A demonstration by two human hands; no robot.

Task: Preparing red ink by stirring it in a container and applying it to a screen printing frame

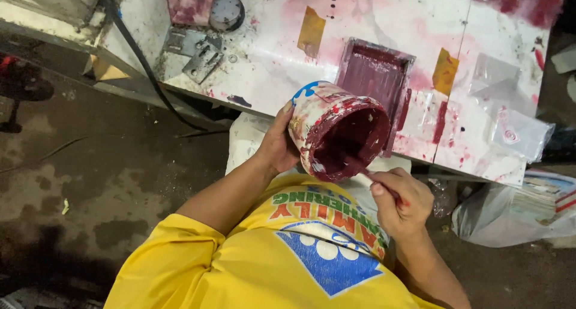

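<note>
The left hand (277,146) grips the tilted paint can (339,132) at the centre; the right hand (401,202), at 5 o'clock, closes on a stick (367,177), seemingly scraping paint out. The tray (375,75) on the table (270,57) lies at 12 o'clock.

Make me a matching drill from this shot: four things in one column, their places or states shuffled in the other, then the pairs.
1. paint tub
2. left hand
3. right hand
4. shallow tray

a. lies flat on the stained table
b. grips a thin stick
c. tilted, dark red inside
d. holds the tub from behind

Pairs: 1-c, 2-d, 3-b, 4-a
</note>
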